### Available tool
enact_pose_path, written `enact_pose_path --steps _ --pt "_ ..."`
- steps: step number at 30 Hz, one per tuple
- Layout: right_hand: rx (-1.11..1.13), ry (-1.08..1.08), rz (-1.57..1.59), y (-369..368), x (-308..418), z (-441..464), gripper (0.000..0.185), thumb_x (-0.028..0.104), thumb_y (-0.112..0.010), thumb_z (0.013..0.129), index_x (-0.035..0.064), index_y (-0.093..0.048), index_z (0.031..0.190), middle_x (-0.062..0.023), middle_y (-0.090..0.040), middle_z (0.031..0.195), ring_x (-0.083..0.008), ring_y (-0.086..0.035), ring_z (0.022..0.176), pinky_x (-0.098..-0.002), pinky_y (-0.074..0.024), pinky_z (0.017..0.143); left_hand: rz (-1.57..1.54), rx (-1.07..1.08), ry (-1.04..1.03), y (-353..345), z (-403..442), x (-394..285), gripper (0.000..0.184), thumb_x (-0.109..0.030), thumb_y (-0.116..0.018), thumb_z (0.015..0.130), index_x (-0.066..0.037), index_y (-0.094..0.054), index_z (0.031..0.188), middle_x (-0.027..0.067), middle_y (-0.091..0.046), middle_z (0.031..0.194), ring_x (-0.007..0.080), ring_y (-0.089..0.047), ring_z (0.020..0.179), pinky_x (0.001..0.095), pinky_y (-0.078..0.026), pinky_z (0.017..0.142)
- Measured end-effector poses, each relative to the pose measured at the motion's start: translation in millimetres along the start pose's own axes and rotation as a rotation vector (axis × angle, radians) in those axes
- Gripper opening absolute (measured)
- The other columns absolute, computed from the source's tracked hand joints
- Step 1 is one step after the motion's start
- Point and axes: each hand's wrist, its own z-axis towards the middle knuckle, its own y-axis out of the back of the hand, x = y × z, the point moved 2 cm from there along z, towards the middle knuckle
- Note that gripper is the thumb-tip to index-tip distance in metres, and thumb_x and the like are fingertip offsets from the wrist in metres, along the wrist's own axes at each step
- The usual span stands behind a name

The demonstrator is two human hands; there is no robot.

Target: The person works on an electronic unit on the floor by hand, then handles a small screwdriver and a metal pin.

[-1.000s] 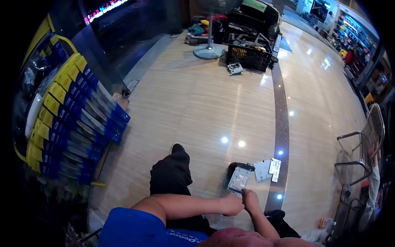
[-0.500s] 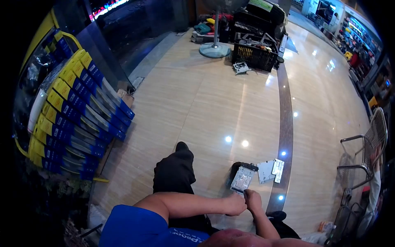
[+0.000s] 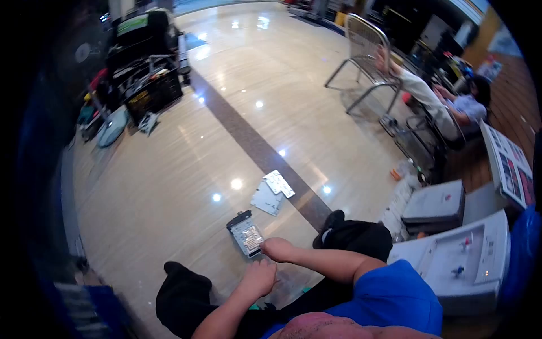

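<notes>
A flat metal-cased electronic unit [image 3: 244, 231] with a printed label and a black part along its far end lies on the tiled floor in front of me. My right hand [image 3: 278, 250] is at its near right corner, fingers closed against the edge. Just below the near end is my left hand [image 3: 261, 278], its fingers curled in; whatever they hold is hidden. Beyond the unit lie a grey metal plate [image 3: 267, 199] and a white labelled plate [image 3: 280, 184], which overlaps it.
A black crate [image 3: 152, 99] of parts stands far left beside a round fan base [image 3: 113, 127]. At right are a metal chair [image 3: 370, 59], a seated person [image 3: 466, 107], a grey box [image 3: 433, 203] and a white basin-like panel [image 3: 446, 265]. My shoe [image 3: 332, 221] is near the dark floor strip.
My view has swung to the right, bringing in the seated person and white panel. My left hand has moved down from the unit's near end; my right hand stays at its corner.
</notes>
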Motion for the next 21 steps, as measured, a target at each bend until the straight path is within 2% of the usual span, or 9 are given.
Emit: enact_pose_path --steps 3,5,9,11,13,14,15,17,21 --pt "-0.020 -0.032 0.032 4 4 0 0.024 0.025 -0.058 0.088 0.0029 -0.064 0.084 -0.0208 -0.066 0.084 -0.0402 -0.065 0.082 -0.0515 -0.0509 0.073 0.012 0.046 0.022 -9 4 7 0.038 -0.035 -0.066 0.087 -0.006 -0.059 0.112 0.0167 -0.060 0.111 0.0340 -0.060 0.103 0.0470 -0.049 0.086" --pt "0.018 -0.024 0.036 6 8 0 0.022 0.024 -0.057 0.087 0.0025 -0.065 0.086 -0.0212 -0.066 0.084 -0.0404 -0.066 0.083 -0.0519 -0.0508 0.074 0.001 -0.004 0.023 -14 5 10 0.038 -0.035 -0.066 0.088 -0.007 -0.059 0.113 0.0173 -0.059 0.113 0.0345 -0.059 0.105 0.0474 -0.049 0.086" --pt "0.036 -0.040 0.066 17 12 -3 0.023 0.021 -0.057 0.085 0.0033 -0.068 0.093 -0.0222 -0.067 0.090 -0.0404 -0.066 0.088 -0.0515 -0.0511 0.075 -0.001 0.063 0.050 -8 8 8 0.038 -0.033 -0.065 0.088 -0.006 -0.058 0.114 0.0174 -0.059 0.114 0.0341 -0.059 0.106 0.0479 -0.049 0.086" --pt "0.034 -0.067 0.051 -9 0 8 0.022 0.019 -0.056 0.085 0.0064 -0.070 0.097 -0.0235 -0.068 0.096 -0.0394 -0.067 0.092 -0.0503 -0.0515 0.079 -0.008 -0.006 0.063 -19 7 12 0.033 -0.030 -0.063 0.088 -0.007 -0.059 0.112 0.0172 -0.059 0.112 0.0340 -0.060 0.104 0.0486 -0.050 0.085" --pt "0.122 -0.091 0.137 -17 -4 7 0.025 0.018 -0.052 0.089 0.0032 -0.067 0.104 -0.0240 -0.067 0.099 -0.0397 -0.066 0.094 -0.0489 -0.0510 0.082 0.010 -0.011 0.092 -19 6 13 0.026 -0.025 -0.060 0.088 -0.008 -0.060 0.108 0.0165 -0.060 0.109 0.0340 -0.060 0.102 0.0489 -0.050 0.083" --pt "0.060 -0.077 0.221 -13 -4 2 0.026 0.017 -0.050 0.091 0.0028 -0.066 0.106 -0.0232 -0.067 0.099 -0.0399 -0.065 0.094 -0.0487 -0.0505 0.082 -0.022 0.012 0.101 -9 2 7 0.021 -0.023 -0.057 0.087 -0.008 -0.061 0.101 0.0159 -0.061 0.105 0.0343 -0.061 0.100 0.0495 -0.050 0.082" --pt "0.098 -0.084 0.154 -5 -1 2 0.023 0.014 -0.049 0.091 0.0025 -0.066 0.103 -0.0225 -0.066 0.097 -0.0397 -0.064 0.093 -0.0493 -0.0499 0.081 -0.003 0.072 0.100 -12 2 10 0.036 -0.030 -0.066 0.086 -0.007 -0.055 0.111 0.0166 -0.057 0.110 0.0348 -0.059 0.103 0.0476 -0.050 0.082" --pt "0.029 -0.026 0.041 6 -6 0 0.021 0.016 -0.050 0.093 0.0029 -0.065 0.096 -0.0231 -0.066 0.089 -0.0412 -0.064 0.086 -0.0506 -0.0500 0.077 0.016 0.025 0.113 -9 3 5 0.036 -0.031 -0.068 0.084 -0.007 -0.057 0.108 0.0156 -0.057 0.111 0.0335 -0.059 0.102 0.0460 -0.049 0.082" --pt "-0.009 -0.019 -0.008 12 -9 0 0.018 0.017 -0.054 0.092 0.0019 -0.064 0.092 -0.0227 -0.066 0.085 -0.0418 -0.064 0.084 -0.0512 -0.0500 0.075 0.002 0.026 0.094 -3 0 3 0.034 -0.031 -0.070 0.082 -0.007 -0.060 0.105 0.0141 -0.058 0.112 0.0312 -0.060 0.102 0.0445 -0.048 0.081"
